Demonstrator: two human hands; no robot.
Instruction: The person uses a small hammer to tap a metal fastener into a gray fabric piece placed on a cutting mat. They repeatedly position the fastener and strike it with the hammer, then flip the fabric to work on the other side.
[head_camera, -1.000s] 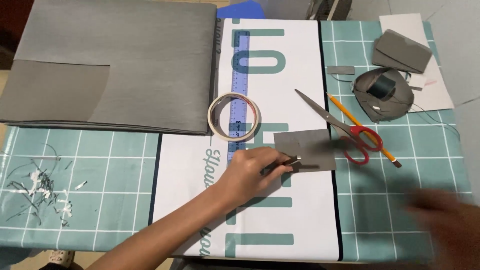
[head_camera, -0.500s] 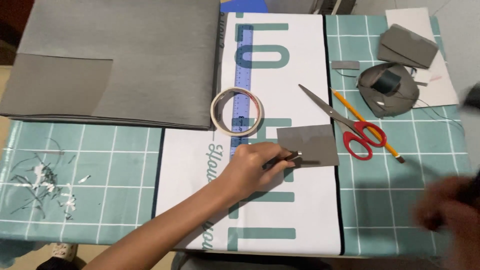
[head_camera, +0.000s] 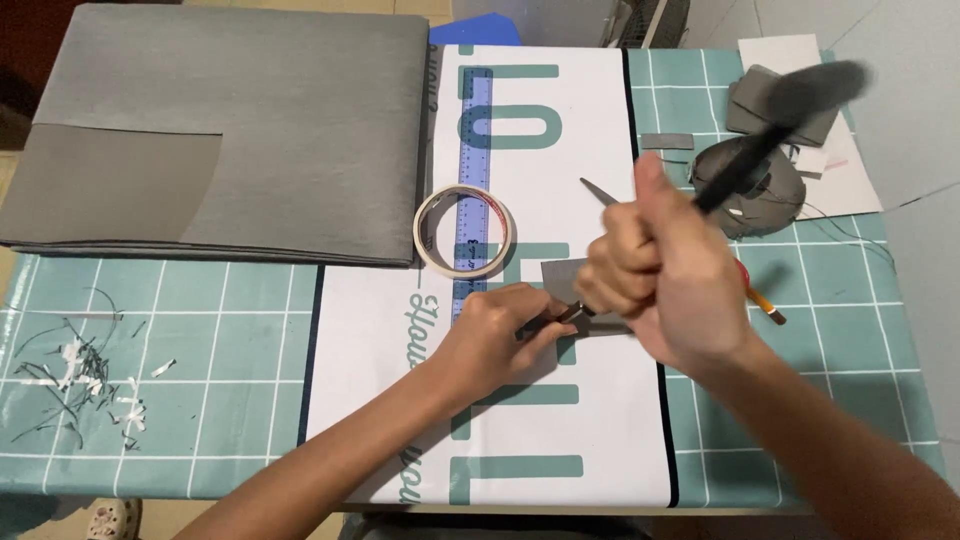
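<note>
My left hand (head_camera: 500, 335) rests on the white printed sheet (head_camera: 560, 430). It pinches a short dark metal tool (head_camera: 567, 314) upright on a small grey rectangular piece (head_camera: 560, 275). My right hand (head_camera: 660, 280) is raised above that piece, fist closed on the black handle of a hammer-like tool (head_camera: 745, 165). Its grey head (head_camera: 815, 85) is blurred, up and to the right. Most of the grey piece and the red-handled scissors are hidden behind the right hand; only the scissor tip (head_camera: 598, 190) shows.
A roll of tape (head_camera: 430, 235) lies on a blue ruler (head_camera: 477, 140). A large grey folded sheet (head_camera: 220, 120) fills the top left. Grey scraps and a round grey piece (head_camera: 780, 200) sit top right. A pencil end (head_camera: 768, 305) and thin offcuts (head_camera: 70, 370) lie on the teal cutting mat (head_camera: 200, 330).
My right hand came in from the lower right edge and rose over the grey piece with the hammer-like tool. The left hand stayed in place.
</note>
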